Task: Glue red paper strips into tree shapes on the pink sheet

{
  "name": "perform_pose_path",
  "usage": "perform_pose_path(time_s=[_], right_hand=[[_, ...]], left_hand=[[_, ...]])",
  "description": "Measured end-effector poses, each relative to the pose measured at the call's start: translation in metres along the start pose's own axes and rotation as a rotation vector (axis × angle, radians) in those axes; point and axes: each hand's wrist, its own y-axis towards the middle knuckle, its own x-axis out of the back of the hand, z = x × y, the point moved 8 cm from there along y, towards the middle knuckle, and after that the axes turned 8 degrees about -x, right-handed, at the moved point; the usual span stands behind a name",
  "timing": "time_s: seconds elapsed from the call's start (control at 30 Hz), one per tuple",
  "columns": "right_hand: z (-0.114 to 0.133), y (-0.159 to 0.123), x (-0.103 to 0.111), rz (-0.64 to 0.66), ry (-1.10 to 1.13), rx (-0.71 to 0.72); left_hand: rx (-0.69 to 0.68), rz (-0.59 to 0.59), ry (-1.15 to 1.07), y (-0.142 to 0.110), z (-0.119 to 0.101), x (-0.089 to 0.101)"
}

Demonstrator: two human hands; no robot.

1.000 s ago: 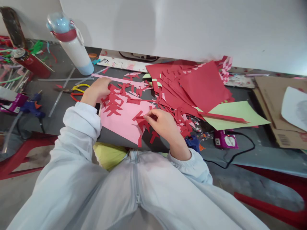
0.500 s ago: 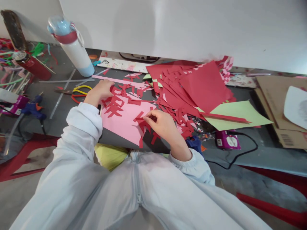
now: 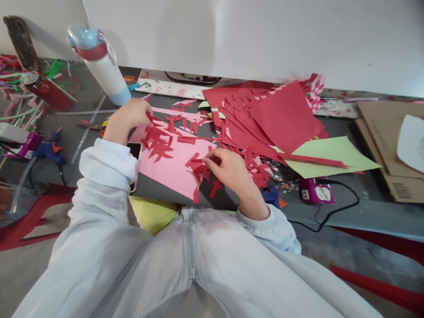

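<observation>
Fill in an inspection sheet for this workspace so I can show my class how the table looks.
Surface: grey tabletop, much covered by paper in the middle.
Things at hand: pink sheet bearing loose red paper pieces; other pieces lie around it.
Clutter: white-and-blue bottle, red can, two blue glue guns; phone partly hidden by the left sleeve.
Hands: left hand near the sheet's far-left corner, right hand over its right side; both at red pieces, grip unclear.
Cables: black cable looping beside a purple box.
Surroundings: white panel behind; red furniture parts below table level.
</observation>
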Motion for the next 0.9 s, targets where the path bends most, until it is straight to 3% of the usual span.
perform_pose_path(time_s=[0.1, 0.23, 0.3, 0.4, 0.5, 0.57, 0.73, 0.8, 0.9], right_hand=[[-0.006, -0.002, 0.009, -0.035, 0.02, -0.028], [-0.019, -0.007, 0.024, -0.113, 0.072, -0.082], [-0.025, -0.011, 0.033, -0.149, 0.077, -0.101], [-0.035, -0.02, 0.049, -0.222, 0.047, -0.127], [-0.044, -0.032, 0.067, -0.296, 0.002, -0.159], [-0.051, -0.039, 0.075, -0.32, -0.016, -0.183], [-0.062, -0.047, 0.076, -0.303, 0.001, -0.232], [-0.064, -0.045, 0.069, -0.256, 0.04, -0.251], [-0.064, -0.041, 0.057, -0.209, 0.077, -0.262]], left_hand=[[-0.036, -0.036, -0.01, -0.017, -0.025, 0.036], [-0.091, -0.18, 0.013, -0.038, -0.07, 0.076], [-0.173, -0.279, -0.014, -0.043, -0.095, 0.086], [-0.337, -0.39, -0.052, -0.052, -0.127, 0.085], [-0.399, -0.49, -0.09, -0.067, -0.141, 0.063], [-0.406, -0.531, -0.139, -0.08, -0.141, 0.037], [-0.543, -0.411, -0.22, -0.114, -0.141, -0.046], [-0.559, -0.374, -0.183, -0.124, -0.138, -0.066], [-0.541, -0.313, -0.139, -0.134, -0.134, -0.08]])
